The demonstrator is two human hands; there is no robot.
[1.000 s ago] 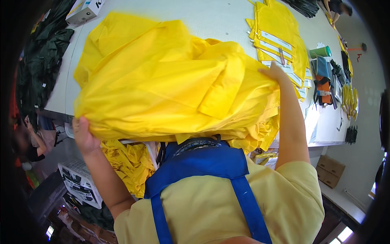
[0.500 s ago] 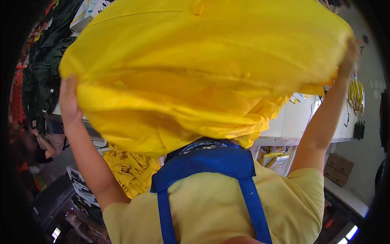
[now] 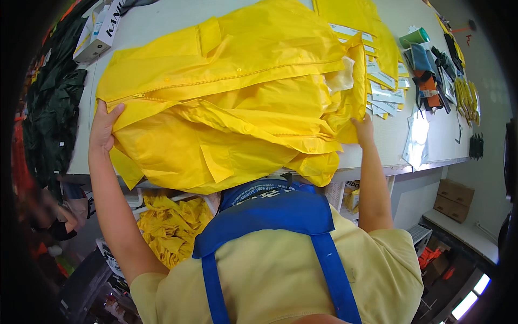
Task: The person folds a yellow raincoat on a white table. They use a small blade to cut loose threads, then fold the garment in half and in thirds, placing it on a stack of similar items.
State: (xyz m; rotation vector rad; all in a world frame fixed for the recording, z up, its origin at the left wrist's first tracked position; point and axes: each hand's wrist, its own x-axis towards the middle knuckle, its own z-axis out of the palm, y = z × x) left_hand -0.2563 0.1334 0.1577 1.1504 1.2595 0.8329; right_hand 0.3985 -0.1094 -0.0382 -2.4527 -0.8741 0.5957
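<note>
A yellow rain jacket [image 3: 226, 92] lies spread on its side across the white table [image 3: 162, 21], its zipper running lengthwise, with snap buttons and pocket flaps showing. My left hand [image 3: 105, 125] is closed on the jacket's left edge, near the zipper's end, thumb on top. At the opposite end, my right hand [image 3: 363, 131] grips the jacket by its bunched right edge, where a pale lining patch shows. Part of the right hand's fingers is hidden by the fabric.
Flat yellow packs with white labels [image 3: 386, 94] lie to the right, near a green cylinder [image 3: 414, 38] and tools. A white box [image 3: 100, 32] and dark green garments [image 3: 51, 113] are at the left. A yellow fabric pile [image 3: 172, 224] sits below the table edge.
Both hands have come down with the yellow rain jacket, from held up in front of me to laid on the table. The right hand has moved inward to the left.
</note>
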